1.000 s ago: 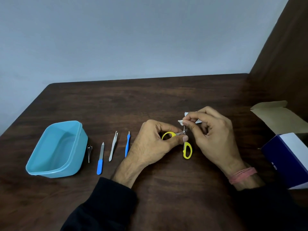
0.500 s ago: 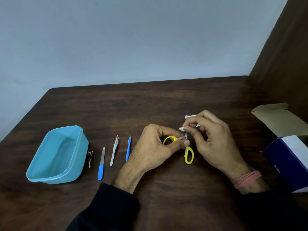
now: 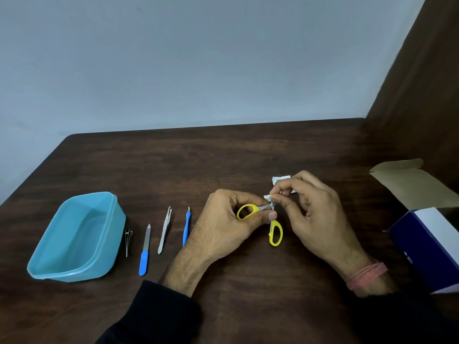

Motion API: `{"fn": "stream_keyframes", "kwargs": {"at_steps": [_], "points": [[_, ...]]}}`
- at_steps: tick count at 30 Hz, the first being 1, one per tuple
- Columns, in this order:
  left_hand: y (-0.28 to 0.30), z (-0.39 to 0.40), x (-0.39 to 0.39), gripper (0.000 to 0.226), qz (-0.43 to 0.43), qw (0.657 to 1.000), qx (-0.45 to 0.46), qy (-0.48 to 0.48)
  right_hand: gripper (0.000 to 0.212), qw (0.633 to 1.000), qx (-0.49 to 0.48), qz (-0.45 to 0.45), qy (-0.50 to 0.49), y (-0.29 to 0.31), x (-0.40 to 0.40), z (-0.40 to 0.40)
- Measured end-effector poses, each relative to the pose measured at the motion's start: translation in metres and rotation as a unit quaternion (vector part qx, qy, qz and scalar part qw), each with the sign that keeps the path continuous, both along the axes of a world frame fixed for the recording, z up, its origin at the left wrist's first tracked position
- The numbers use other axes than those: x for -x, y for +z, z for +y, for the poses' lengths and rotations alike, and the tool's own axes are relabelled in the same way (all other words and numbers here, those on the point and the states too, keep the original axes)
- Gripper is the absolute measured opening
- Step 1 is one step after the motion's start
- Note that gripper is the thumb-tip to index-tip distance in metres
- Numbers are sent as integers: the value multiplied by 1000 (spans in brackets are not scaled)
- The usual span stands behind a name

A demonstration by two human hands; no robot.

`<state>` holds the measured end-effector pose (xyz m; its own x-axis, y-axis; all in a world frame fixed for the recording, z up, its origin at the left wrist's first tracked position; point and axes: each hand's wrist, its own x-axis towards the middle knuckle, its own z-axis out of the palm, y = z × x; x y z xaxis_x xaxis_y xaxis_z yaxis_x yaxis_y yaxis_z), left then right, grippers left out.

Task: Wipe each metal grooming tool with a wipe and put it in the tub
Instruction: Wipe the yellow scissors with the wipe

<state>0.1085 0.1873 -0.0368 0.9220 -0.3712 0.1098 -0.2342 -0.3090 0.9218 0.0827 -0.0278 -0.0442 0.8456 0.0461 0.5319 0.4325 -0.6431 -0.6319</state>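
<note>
Small scissors with yellow handles (image 3: 275,234) are spread wide at the middle of the table. My left hand (image 3: 223,227) grips one yellow loop, while my right hand (image 3: 313,209) pinches a small white wipe (image 3: 267,197) against the blades near the pivot. The blades are mostly hidden by my fingers. An empty light-blue tub (image 3: 74,237) stands at the left. Between the tub and my left hand lie a nail clipper (image 3: 128,240), a blue-handled nail file (image 3: 145,252), metal tweezers (image 3: 165,230) and a blue-handled cuticle pusher (image 3: 186,227).
A torn white wipe wrapper (image 3: 279,179) lies just behind my right hand. An open blue-and-white cardboard box (image 3: 427,234) sits at the right table edge. A dark brown wall panel (image 3: 422,95) rises at the back right.
The hands, the scissors and the wipe keep the same grip and pose; only the camera view has shifted slightly, so everything sits a little lower in the frame.
</note>
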Motion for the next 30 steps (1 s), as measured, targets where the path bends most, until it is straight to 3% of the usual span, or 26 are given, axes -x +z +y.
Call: {"fn": "stream_keyframes", "kwargs": {"at_steps": [21,24,27,30], "points": [[0,-2,-1,15,21,998,22,60,13,999,1,46,28,-3,2,0],[3,-4,-1,16,22,998,23,55,5,999,36,33,20,-2,4,1],[3,-4,-1,26,14,997,6,77,8,997,61,31,19,-2,5,2],[2,-3,-2,22,18,995,7,98,12,997,72,21,29,-1,7,4]]}}
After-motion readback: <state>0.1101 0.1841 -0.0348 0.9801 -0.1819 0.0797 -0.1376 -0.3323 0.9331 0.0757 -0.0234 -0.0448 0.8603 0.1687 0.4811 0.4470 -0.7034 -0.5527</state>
